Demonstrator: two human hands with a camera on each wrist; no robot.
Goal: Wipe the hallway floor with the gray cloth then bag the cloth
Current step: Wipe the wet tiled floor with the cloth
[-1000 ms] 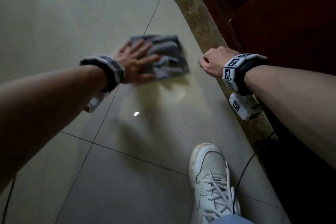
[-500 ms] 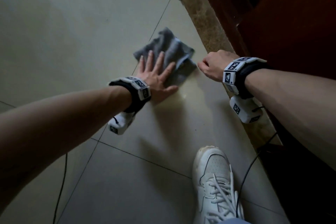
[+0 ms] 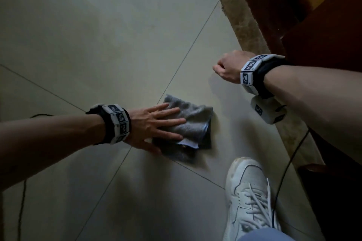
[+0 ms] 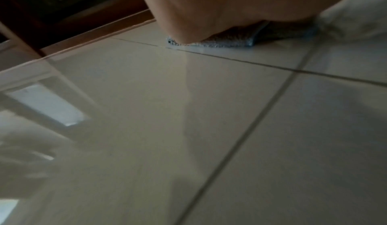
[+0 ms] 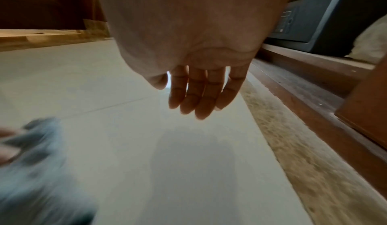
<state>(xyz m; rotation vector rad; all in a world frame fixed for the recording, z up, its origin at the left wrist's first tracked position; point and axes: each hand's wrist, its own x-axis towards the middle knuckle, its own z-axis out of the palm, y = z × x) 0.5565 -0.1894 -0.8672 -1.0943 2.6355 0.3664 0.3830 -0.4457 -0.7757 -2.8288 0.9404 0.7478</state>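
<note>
The gray cloth (image 3: 195, 121) lies crumpled on the pale tiled floor (image 3: 98, 45), just ahead of my shoe. My left hand (image 3: 166, 123) presses flat on the cloth's left half, fingers straight and spread, pointing right. From the left wrist view, the palm (image 4: 220, 5) covers the cloth (image 4: 230, 38), and a blue edge shows. My right hand (image 3: 227, 68) hovers above the floor to the right, beyond the cloth, and holds nothing. Its fingers (image 5: 194, 96) hang loose. The cloth (image 5: 41, 162) is a blur at the lower left of the right wrist view.
My white sneaker (image 3: 248, 197) stands close below the cloth. A black cable (image 3: 284, 172) runs past it along a speckled stone strip (image 3: 241, 21). Dark wooden furniture (image 3: 323, 25) borders the floor on the right. Another cable (image 3: 21, 201) trails at the left.
My left hand has dragged the cloth back toward me across the tile, from near the stone strip to just ahead of my shoe. My right hand has kept its place.
</note>
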